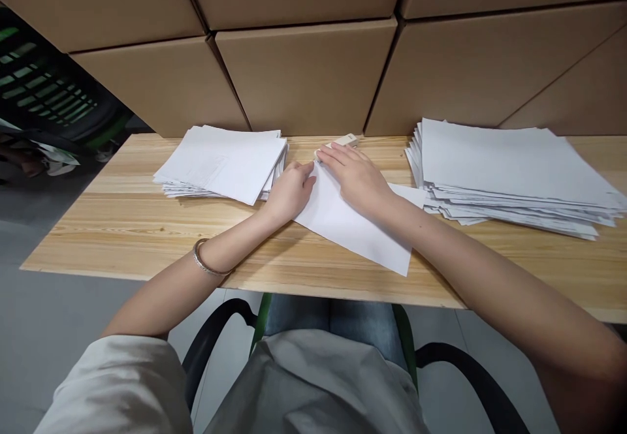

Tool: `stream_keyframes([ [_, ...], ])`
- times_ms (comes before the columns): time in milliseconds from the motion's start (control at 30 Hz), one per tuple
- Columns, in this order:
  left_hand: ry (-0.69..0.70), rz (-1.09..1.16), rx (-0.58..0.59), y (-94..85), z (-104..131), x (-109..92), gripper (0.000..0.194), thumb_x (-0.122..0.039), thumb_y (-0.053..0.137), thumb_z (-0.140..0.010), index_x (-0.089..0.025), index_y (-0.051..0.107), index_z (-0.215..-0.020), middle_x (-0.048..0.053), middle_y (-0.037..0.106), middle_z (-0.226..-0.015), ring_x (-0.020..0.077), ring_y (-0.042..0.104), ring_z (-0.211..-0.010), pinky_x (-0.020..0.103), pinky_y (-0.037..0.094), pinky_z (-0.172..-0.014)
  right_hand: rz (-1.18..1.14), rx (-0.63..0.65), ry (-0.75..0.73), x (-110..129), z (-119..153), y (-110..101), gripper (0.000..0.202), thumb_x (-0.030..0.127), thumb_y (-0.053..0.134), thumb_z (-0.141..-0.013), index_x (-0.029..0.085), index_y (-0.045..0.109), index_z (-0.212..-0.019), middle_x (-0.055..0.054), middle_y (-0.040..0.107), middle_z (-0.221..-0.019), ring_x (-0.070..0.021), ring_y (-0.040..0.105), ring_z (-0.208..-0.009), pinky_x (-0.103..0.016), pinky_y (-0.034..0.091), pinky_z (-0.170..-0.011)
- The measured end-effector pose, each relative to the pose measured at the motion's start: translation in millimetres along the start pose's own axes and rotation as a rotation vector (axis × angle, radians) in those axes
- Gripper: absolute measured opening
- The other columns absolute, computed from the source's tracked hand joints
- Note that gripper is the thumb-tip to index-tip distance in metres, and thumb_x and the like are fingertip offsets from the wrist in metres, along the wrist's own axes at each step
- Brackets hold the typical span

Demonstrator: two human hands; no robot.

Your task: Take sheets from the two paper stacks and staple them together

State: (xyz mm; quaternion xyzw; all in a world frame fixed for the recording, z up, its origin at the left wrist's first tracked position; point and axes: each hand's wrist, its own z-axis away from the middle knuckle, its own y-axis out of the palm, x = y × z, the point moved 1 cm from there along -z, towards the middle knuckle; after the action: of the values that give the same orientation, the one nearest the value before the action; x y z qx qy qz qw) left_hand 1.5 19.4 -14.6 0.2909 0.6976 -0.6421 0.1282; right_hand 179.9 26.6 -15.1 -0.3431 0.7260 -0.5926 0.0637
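Note:
A white sheet of paper (362,232) lies slantwise on the table in front of me; whether it is one sheet or a thin set I cannot tell. My left hand (290,192) is closed at its upper left corner, thumb and fingers on the edge. My right hand (355,176) lies over a small light-coloured stapler (349,139), its fingers stretched across the front part and pressing on it. The stapler's rear end shows beyond the fingers, and its nose meets the paper's corner. Most of the stapler is hidden beneath the hand.
A stack of papers (225,160) lies to the left, close to my left hand. A taller, uneven stack (504,166) stands to the right. Cardboard boxes (304,75) form a wall along the back of the wooden table (122,225). A dark chair (53,81) is at far left.

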Motion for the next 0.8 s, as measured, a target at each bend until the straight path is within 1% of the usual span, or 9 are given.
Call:
stream_keyframes([
  [167,-0.037,-0.104,0.070,-3.9,2,-9,0.039,-0.021,0.049,-0.098,-0.014,0.070,-0.130,0.012,0.068,-0.110,0.0258,0.065,-0.094,0.042,0.052,-0.097,0.056,0.010,-0.021,0,-3,0,0.058,0.002,0.033,-0.097,0.012,0.061,-0.147,-0.010,0.056,-0.156,-0.0277,0.044,-0.152,-0.054,0.029,-0.128],
  [333,-0.051,-0.137,0.095,-5.7,3,-11,0.041,-0.022,0.048,-0.100,-0.013,0.067,-0.135,0.014,0.068,-0.116,0.0263,0.066,-0.097,0.042,0.051,-0.099,0.034,-0.010,-0.025,-1,-5,-2,0.060,0.000,0.036,-0.093,0.014,0.062,-0.146,-0.009,0.057,-0.155,-0.0272,0.046,-0.150,-0.054,0.030,-0.127],
  [400,-0.052,-0.130,0.095,-5.7,2,-11,0.042,-0.022,0.049,-0.100,-0.013,0.067,-0.137,0.014,0.068,-0.116,0.0263,0.067,-0.098,0.042,0.051,-0.099,0.008,-0.011,-0.003,-2,-4,-3,0.066,-0.003,0.037,-0.089,0.013,0.059,-0.148,-0.008,0.055,-0.157,-0.0265,0.043,-0.152,-0.052,0.031,-0.127],
  [500,-0.051,-0.112,0.087,-5.5,2,-9,0.041,-0.021,0.050,-0.099,-0.012,0.068,-0.134,0.013,0.068,-0.114,0.0262,0.067,-0.098,0.041,0.052,-0.098,-0.027,-0.019,0.009,-2,-1,-4,0.078,-0.006,0.037,-0.081,0.011,0.050,-0.155,-0.008,0.047,-0.163,-0.0246,0.037,-0.156,-0.049,0.028,-0.129],
  [600,-0.036,-0.071,0.073,-6.1,4,-9,0.044,-0.019,0.051,-0.097,-0.010,0.065,-0.138,0.015,0.069,-0.118,0.0269,0.067,-0.101,0.041,0.051,-0.099,-0.039,-0.099,0.001,0,4,-9,0.083,-0.005,0.036,-0.079,0.009,0.041,-0.160,-0.011,0.042,-0.167,-0.0239,0.035,-0.157,-0.050,0.024,-0.130],
  [633,-0.033,-0.052,0.066,-6.8,5,-9,0.047,-0.018,0.051,-0.096,-0.008,0.062,-0.141,0.017,0.069,-0.121,0.0272,0.067,-0.103,0.041,0.051,-0.099,-0.041,-0.137,-0.001,1,6,-12,0.082,-0.004,0.037,-0.079,0.010,0.041,-0.160,-0.012,0.043,-0.166,-0.0246,0.037,-0.156,-0.051,0.025,-0.130],
  [700,-0.034,-0.007,0.059,-9.3,9,-11,0.054,-0.016,0.052,-0.094,-0.004,0.057,-0.146,0.019,0.068,-0.123,0.0272,0.067,-0.104,0.041,0.051,-0.099,-0.036,-0.213,0.004,4,11,-18,0.077,0.001,0.039,-0.080,0.012,0.046,-0.155,-0.014,0.051,-0.159,-0.0277,0.044,-0.150,-0.053,0.032,-0.125],
  [733,-0.040,0.022,0.057,-11.1,12,-13,0.055,-0.016,0.053,-0.092,-0.004,0.057,-0.146,0.018,0.069,-0.120,0.0264,0.066,-0.103,0.040,0.051,-0.097,-0.028,-0.250,0.011,6,13,-21,0.070,0.004,0.041,-0.081,0.012,0.051,-0.150,-0.016,0.057,-0.153,-0.0295,0.050,-0.144,-0.053,0.037,-0.120],
  [800,-0.068,0.117,0.066,-15.7,18,-17,0.053,-0.017,0.056,-0.088,-0.008,0.063,-0.140,0.011,0.072,-0.104,0.0230,0.066,-0.092,0.036,0.053,-0.087,-0.002,-0.321,0.019,10,18,-27,0.051,0.013,0.045,-0.087,0.011,0.062,-0.135,-0.019,0.066,-0.134,-0.0323,0.060,-0.127,-0.052,0.045,-0.109],
])
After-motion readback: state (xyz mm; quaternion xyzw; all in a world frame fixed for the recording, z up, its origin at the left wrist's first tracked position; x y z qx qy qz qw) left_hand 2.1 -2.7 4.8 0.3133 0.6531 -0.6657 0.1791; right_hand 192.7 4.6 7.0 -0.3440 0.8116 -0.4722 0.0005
